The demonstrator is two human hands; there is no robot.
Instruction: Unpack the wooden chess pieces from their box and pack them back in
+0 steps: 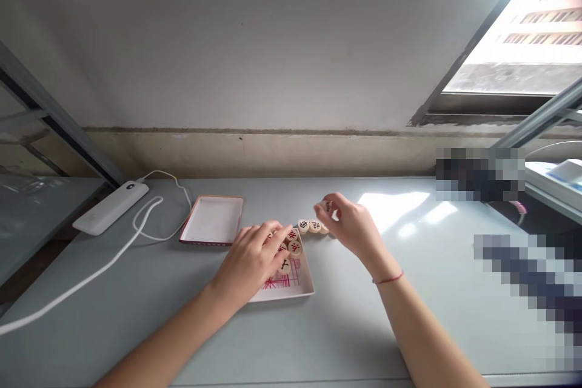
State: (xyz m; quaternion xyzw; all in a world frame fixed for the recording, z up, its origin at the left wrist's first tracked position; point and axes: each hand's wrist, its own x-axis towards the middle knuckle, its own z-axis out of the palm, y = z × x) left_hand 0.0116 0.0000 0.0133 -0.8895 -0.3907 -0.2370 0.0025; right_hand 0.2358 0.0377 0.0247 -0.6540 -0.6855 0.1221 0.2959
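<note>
Round Chinese chess pieces [294, 247] with red and black characters lie in a shallow white box [305, 290], whose floor shows red print. Over this box my left hand [257, 254] rests with fingers spread, covering some of the pieces. Just right of the box's far corner, a short row of black-marked pieces [315, 226] lies on the table. Above the row's right end my right hand [348, 221] pinches one Chinese chess piece [326, 205] between thumb and fingers. It partly hides the row's last piece.
An upturned box lid [213, 220] lies to the left on the grey table [150, 291]. Farther left are a white power strip [111, 207] and its white cable [86, 284]. A wall stands behind; metal posts rise at both sides. Blurred patches hide things at right.
</note>
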